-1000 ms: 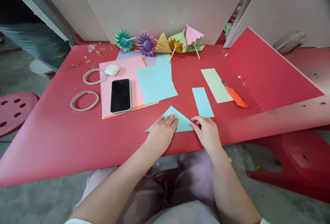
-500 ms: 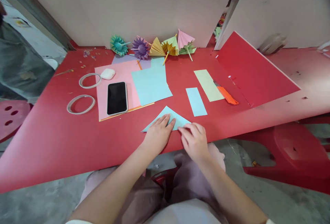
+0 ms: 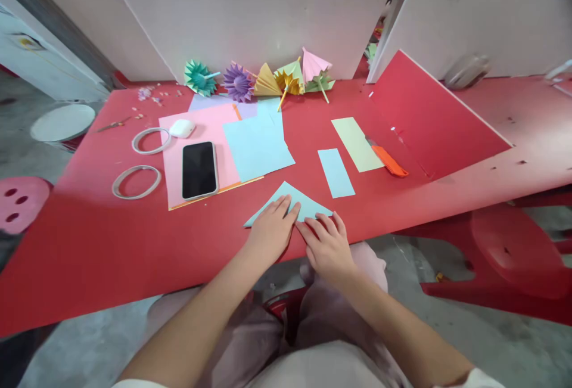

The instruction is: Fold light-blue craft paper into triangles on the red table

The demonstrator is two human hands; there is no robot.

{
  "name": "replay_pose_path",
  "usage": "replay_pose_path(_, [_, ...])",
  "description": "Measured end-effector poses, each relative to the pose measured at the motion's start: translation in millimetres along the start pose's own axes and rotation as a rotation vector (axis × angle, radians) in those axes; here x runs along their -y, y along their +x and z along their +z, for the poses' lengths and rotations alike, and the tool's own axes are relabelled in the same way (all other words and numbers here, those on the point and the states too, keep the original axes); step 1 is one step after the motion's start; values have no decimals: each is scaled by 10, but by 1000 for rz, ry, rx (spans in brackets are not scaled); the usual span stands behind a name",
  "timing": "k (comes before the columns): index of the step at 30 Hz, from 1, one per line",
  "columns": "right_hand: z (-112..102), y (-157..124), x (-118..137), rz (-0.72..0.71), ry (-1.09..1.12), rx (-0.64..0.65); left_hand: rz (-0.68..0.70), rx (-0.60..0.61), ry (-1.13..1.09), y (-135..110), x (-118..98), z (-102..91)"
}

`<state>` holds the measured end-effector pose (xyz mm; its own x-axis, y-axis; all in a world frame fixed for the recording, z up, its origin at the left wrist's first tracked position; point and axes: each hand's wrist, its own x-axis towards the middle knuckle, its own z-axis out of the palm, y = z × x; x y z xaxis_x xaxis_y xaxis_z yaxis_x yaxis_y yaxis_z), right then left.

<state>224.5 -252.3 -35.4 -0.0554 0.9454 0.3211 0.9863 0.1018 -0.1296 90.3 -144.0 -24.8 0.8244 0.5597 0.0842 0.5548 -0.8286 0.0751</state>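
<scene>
A light blue paper folded into a triangle [image 3: 292,201] lies near the front edge of the red table [image 3: 89,239]. My left hand [image 3: 269,229] rests flat on its left half, fingers stretched out. My right hand [image 3: 327,241] lies on the paper's lower right edge with its fingers extended and pressing along that edge. Neither hand grips the paper.
Behind lie a blue strip [image 3: 336,172], a pale green strip [image 3: 356,143], an orange cutter [image 3: 389,160], a blue sheet [image 3: 257,146] on pink paper [image 3: 199,129], a phone [image 3: 199,169], an earbud case [image 3: 182,128], two tape rings [image 3: 136,181], and paper umbrellas [image 3: 286,78] by the wall.
My right hand has slid left along the triangle's lower edge, from its right corner towards my left hand. The left hand has stayed on the paper. The camera has shifted slightly.
</scene>
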Motion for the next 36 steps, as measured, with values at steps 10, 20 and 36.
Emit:
replay_pose_path(10, [-170, -202, -389, 129, -94, -45, 23, -7, 41, -15, -3, -20])
replay_pose_path(20, [-199, -283, -315, 221, 22, -154, 25, -44, 51, 4, -34, -34])
replay_pose_path(36, [-11, 55, 146, 210, 13, 203, 17, -50, 19, -28, -30, -5])
